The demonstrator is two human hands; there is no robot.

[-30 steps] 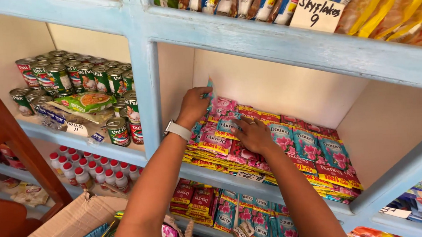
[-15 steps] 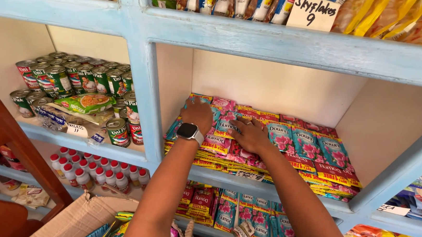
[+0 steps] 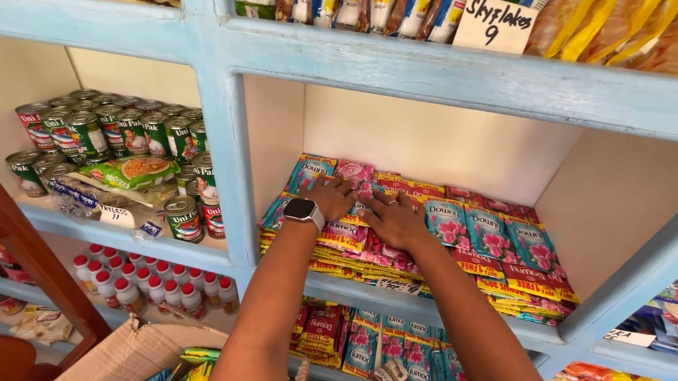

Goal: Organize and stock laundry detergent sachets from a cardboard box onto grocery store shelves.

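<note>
Two forearms are seen rising from the near edge toward a light-blue shelf (image 3: pixel 336 287). Nearest, at lower left, an open cardboard box (image 3: pixel 109 369) is seen, and beside it a lower shelf level stocked with pink and teal sachets (image 3: pixel 378 343).

Farther in, the left hand (image 3: pixel 332 198), a dark smartwatch (image 3: pixel 303 210) on its wrist, is laid flat with fingers spread on the layered sachet packets (image 3: pixel 480 229) that fill the middle compartment. The right hand (image 3: pixel 391 220) is pressed palm-down just beside it, fingers splayed toward the left and the far wall. Neither hand is closed around a packet; both rest open on top of the pile, and no packet is seen pinched or lifted.

The packets lie directly beneath both palms and run on to the right, well past the right hand. They are laid overlapping in rows, their long axes running near to far and the rows going from left to right. The right hand is nearer the uncovered part of the rows; the left is nearer the pile's far-left corner, by the blue upright post (image 3: pixel 233 165).

Left of that post, tin cans (image 3: pixel 112 133) and a green noodle packet (image 3: pixel 133 172) are stacked, with small red-capped bottles (image 3: pixel 139 282) below. Overhead, the upper shelf edge, carrying a handwritten price card (image 3: pixel 495 24), overhangs the compartment and limits how high the hands can rise.
</note>
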